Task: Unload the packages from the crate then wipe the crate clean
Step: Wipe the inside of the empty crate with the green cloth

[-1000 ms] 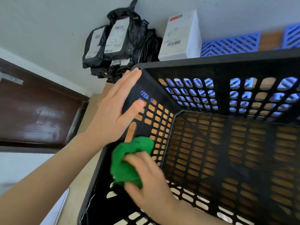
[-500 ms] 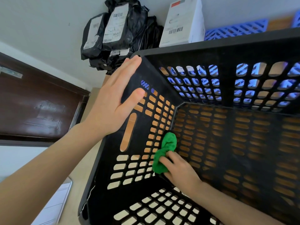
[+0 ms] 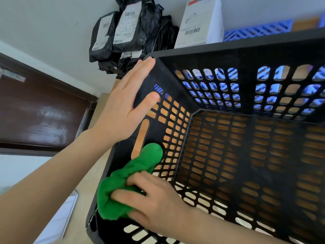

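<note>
My left hand (image 3: 121, 110) rests on the left wall of the black crate (image 3: 246, 48), near its far corner. Its fingers (image 3: 140, 71) are straight and close together along the outside of the rim, the thumb lies flat on the inner face, and nothing is clasped in it. My right hand (image 3: 154, 206) is down inside the crate, fingers (image 3: 130, 196) curled round a bunched green cloth (image 3: 126, 182). The cloth is pressed against the inside of that same left wall, its upper end just beside the bottom of the long handle slot. The wooden desk (image 3: 140, 136) shows through that slot and through the slotted floor. Beyond the crate's far left corner the black packages (image 3: 123, 37) are heaped against the pale wall, with a white box (image 3: 198, 22) upright just to their right. Behind the far rim runs a blue crate (image 3: 256, 30), and a dark brown door (image 3: 40, 113) stands off to my left
</note>
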Demonstrator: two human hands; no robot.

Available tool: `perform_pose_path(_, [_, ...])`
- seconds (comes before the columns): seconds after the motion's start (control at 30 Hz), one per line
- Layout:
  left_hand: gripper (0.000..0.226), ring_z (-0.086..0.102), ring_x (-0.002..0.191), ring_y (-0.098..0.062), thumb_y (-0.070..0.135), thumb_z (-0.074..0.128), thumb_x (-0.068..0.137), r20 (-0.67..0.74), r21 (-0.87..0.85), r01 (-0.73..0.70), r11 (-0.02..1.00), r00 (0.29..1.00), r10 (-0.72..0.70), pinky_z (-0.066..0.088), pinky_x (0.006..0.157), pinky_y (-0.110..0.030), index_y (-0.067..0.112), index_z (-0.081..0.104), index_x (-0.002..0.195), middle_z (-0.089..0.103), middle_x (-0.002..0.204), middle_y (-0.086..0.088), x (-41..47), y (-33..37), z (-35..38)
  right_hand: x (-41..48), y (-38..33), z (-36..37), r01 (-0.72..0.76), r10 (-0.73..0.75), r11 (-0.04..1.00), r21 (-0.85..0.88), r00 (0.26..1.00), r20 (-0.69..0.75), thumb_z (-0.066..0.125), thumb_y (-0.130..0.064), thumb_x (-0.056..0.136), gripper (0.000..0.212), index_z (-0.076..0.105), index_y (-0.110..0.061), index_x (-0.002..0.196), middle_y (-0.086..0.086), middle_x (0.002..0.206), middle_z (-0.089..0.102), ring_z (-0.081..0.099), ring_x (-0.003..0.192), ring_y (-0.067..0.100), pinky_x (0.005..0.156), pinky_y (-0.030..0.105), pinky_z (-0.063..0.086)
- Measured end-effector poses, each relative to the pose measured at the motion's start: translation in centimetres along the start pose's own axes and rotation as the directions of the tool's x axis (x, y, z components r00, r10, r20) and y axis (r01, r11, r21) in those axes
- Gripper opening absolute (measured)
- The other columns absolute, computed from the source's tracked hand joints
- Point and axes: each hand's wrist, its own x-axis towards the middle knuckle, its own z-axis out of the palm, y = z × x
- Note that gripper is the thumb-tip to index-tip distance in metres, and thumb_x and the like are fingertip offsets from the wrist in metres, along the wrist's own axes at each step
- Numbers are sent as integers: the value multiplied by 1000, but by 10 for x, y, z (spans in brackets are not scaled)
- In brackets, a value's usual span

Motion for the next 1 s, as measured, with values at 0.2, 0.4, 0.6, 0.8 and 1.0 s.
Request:
perform_pose_path(0.2, [59,15,148,-3,41,38,99,-3,9,3,1000,1000,-3,17,121,-32,23,25,154,24,160,10,-1,0,0,-51,45,3,70,-27,983,-169,969,247,61,-11,89,29,54,-22,115,5,99,58,53,84,17,62,27,50])
perform_pose_path(0.4, [60,14,148,-3,44,37,99,0,20,18,1000,1000,-18,19,121,-39,24,24,154,24,160,11,-1,1,-1,-91,93,-11,-121,278,938,-324,822,497,71,-17,73,38,60,-24,108,-2,92,59,58,82,16,67,31,57])
perform_pose_path(0.6, [61,13,148,-2,46,36,98,5,26,28,999,1000,-28,19,121,-40,26,23,154,22,160,12,-1,3,-1,-74,68,-13,-262,327,945,-198,798,506,52,-13,89,37,56,-19,126,5,112,55,51,107,23,95,41,48])
perform_pose_path(0.8, [60,15,148,-3,45,36,98,-6,25,25,999,1000,-25,20,121,-40,26,24,154,24,160,11,-1,3,0,-26,5,-8,-205,150,969,140,932,330,57,-12,90,32,59,-17,122,8,104,52,49,98,23,84,42,50])
perform_pose_path(1.0, [60,15,148,-3,45,36,99,-1,31,20,999,1000,-20,20,121,-42,26,23,154,23,160,12,0,2,-1,-44,19,-5,-156,116,984,87,928,353,54,-14,91,33,53,-20,124,7,107,54,53,98,23,80,41,53])
